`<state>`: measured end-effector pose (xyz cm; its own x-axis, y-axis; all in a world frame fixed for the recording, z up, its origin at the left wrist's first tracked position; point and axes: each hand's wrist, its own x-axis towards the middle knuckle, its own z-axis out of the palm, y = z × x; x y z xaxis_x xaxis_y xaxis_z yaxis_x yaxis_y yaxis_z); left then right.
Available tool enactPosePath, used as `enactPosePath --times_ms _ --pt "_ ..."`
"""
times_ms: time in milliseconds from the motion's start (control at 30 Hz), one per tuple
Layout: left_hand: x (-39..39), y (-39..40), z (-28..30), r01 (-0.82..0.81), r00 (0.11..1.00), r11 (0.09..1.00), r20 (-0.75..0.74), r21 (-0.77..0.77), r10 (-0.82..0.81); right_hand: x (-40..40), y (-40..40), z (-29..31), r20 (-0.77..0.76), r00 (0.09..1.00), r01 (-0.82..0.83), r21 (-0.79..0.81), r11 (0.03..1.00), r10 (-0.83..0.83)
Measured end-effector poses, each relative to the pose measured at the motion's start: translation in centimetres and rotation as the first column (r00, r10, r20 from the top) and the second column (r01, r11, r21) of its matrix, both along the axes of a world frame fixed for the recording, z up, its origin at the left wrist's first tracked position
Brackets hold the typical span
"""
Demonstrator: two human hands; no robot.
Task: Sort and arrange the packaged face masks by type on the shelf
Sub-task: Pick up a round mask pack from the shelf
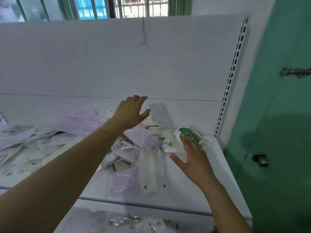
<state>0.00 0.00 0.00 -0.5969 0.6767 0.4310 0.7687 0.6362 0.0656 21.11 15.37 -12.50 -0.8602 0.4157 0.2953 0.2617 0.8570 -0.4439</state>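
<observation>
A jumble of packaged face masks covers the white shelf: pale purple packs at the back and middle, white packs with black ear loops behind. A long white pack lies near the front, with another purple pack to its left. At the right end is a white pack with a green label. My right hand lies flat with straight fingers on this green-labelled pack. My left hand hovers open above the pile near the back panel, holding nothing.
The shelf's white back panel rises behind the pile, with a slotted upright at its right end. A green door with a round knob stands just right of the shelf. More masks lie on the lower shelf.
</observation>
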Motion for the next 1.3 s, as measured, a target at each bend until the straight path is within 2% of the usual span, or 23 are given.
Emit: enactPosePath --times_ms 100,133,267,333,467,533,633,700,733,800,867,933,1000,1033,1067,1100,1133,1200,1233,1267,1300 --pt "-0.1 2.4 -1.3 0.077 0.997 0.997 0.029 -0.001 -0.077 -1.7 2.3 -0.6 -0.081 0.975 0.208 0.009 0.978 -0.207" --pt "0.3 3.2 -2.0 0.087 0.992 0.995 0.1 -0.039 -0.082 -2.0 2.9 -0.4 -0.067 0.962 0.263 -0.027 0.964 -0.265" --pt "1.3 6.2 -5.4 0.127 0.942 0.931 0.337 -0.342 -0.005 -3.8 4.4 -0.9 0.075 0.94 0.342 -0.186 0.921 -0.333" --pt "1.9 7.2 -7.0 0.171 0.918 0.892 0.396 -0.419 0.01 -4.2 4.6 -1.3 0.145 0.927 0.372 -0.231 0.899 -0.346" --pt "2.5 8.5 -8.5 0.21 0.858 0.942 0.512 -0.263 -0.048 -4.2 4.3 -1.9 0.167 0.887 0.459 -0.224 0.86 -0.43" --pt "2.8 8.8 -8.7 0.205 0.81 0.969 0.58 -0.138 -0.089 -4.2 4.1 -1.7 0.103 0.885 0.464 -0.282 0.84 -0.454" --pt "3.9 9.2 -8.9 0.224 0.661 0.966 0.709 0.126 -0.245 -3.9 3.5 -0.8 -0.067 0.911 0.349 -0.4 0.847 -0.407" --pt "4.6 9.6 -8.8 0.185 0.557 0.934 0.75 0.306 -0.357 -3.6 2.9 0.1 -0.125 0.937 0.251 -0.409 0.877 -0.326" --pt "4.7 9.6 -8.7 0.156 0.533 0.915 0.747 0.373 -0.396 -3.4 2.7 0.3 -0.137 0.947 0.216 -0.397 0.892 -0.29" --pt "4.2 9.5 -8.7 0.132 0.548 0.87 0.697 0.475 -0.463 -2.9 2.6 0.5 -0.163 0.961 0.146 -0.383 0.912 -0.222" --pt "3.3 8.9 -7.8 0.143 0.559 0.859 0.676 0.492 -0.48 -2.1 2.7 1.2 -0.206 0.952 0.14 -0.361 0.922 -0.226" --pt "2.6 8.0 -6.6 0.212 0.564 0.881 0.684 0.422 -0.463 -1.4 3.2 2.2 -0.285 0.906 0.266 -0.192 0.945 -0.313" --pt "2.1 7.0 -5.1 0.351 0.508 0.862 0.699 0.364 -0.503 -0.9 3.7 3.4 -0.301 0.888 0.361 -0.015 0.932 -0.349" --pt "2.0 6.5 -4.4 0.412 0.452 0.837 0.716 0.36 -0.531 -0.8 3.7 4.2 -0.225 0.915 0.331 -0.052 0.942 -0.334" --pt "2.0 6.1 -3.8 0.449 0.407 0.815 0.728 0.366 -0.552 -0.9 3.6 4.8 -0.125 0.945 0.276 -0.186 0.943 -0.302" --pt "2.0 5.9 -3.5 0.463 0.389 0.803 0.727 0.376 -0.565 -0.9 3.5 5.5 -0.039 0.964 0.23 -0.359 0.904 -0.261" --pt "2.0 5.8 -3.4 0.447 0.389 0.803 0.723 0.394 -0.571 -1.0 3.4 5.9 -0.005 0.972 0.201 -0.497 0.844 -0.234" --pt "2.1 5.8 -4.4 0.33 0.422 0.82 0.704 0.467 -0.571 -0.6 3.9 5.9 -0.063 0.951 0.193 -0.644 0.741 -0.303" --pt "2.0 6.0 -5.5 0.271 0.475 0.827 0.679 0.493 -0.56 -0.1 4.3 5.7 -0.105 0.914 0.224 -0.674 0.704 -0.391" --pt "1.8 6.2 -6.7 0.254 0.574 0.844 0.629 0.471 -0.524 0.4 4.8 5.4 -0.143 0.862 0.265 -0.691 0.673 -0.486" --pt "1.7 6.3 -7.9 0.285 0.685 0.88 0.561 0.379 -0.464 0.9 5.4 5.1 -0.177 0.798 0.302 -0.71 0.636 -0.576"
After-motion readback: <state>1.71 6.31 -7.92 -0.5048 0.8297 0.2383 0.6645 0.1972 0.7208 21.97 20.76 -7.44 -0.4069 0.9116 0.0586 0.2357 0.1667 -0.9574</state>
